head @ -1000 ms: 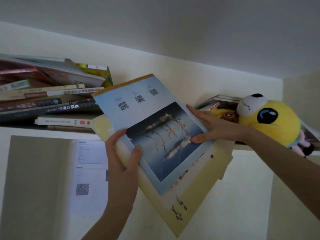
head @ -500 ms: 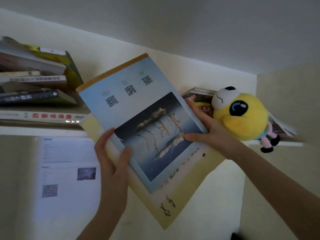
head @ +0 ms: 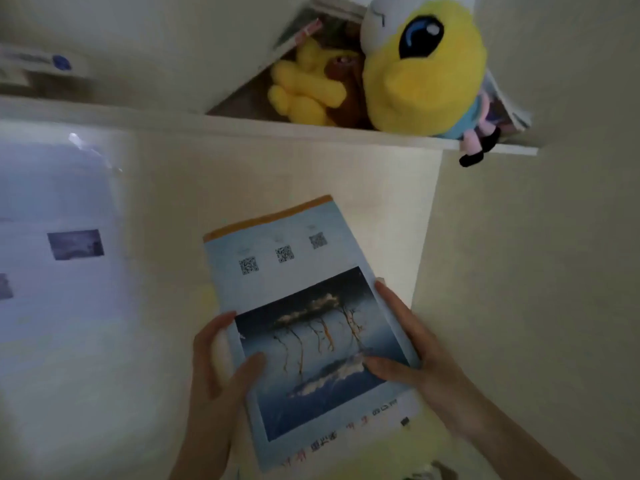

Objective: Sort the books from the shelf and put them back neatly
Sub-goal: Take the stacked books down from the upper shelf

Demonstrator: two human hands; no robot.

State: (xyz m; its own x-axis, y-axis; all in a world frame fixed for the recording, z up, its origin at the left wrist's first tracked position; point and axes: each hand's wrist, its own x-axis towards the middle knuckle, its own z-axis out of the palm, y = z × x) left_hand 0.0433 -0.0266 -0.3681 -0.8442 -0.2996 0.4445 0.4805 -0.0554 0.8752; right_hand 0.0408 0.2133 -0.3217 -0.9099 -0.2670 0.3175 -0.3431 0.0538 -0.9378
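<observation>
I hold a pale blue book (head: pixel 277 278) with three QR codes and a dark picture of clouds and trees, well below the shelf (head: pixel 311 131). A larger yellowish book (head: pixel 398 441) lies under it, showing at the bottom. My left hand (head: pixel 221 368) grips the blue book's left edge, thumb on the cover. My right hand (head: pixel 412 355) grips the right edge, thumb across the picture. A leaning book (head: pixel 298 32) stands on the shelf behind the toys.
A big yellow plush toy (head: pixel 422 71) with a blue eye sits on the shelf at the upper right, a smaller yellow plush (head: pixel 304 88) beside it. A glossy sheet with printed pictures (head: pixel 59 244) hangs on the wall at left. A side wall (head: pixel 536 271) rises at right.
Both hands have brought the two books down and away from the shelf. The view has shifted right, so the stack of books at the left is out of view.
</observation>
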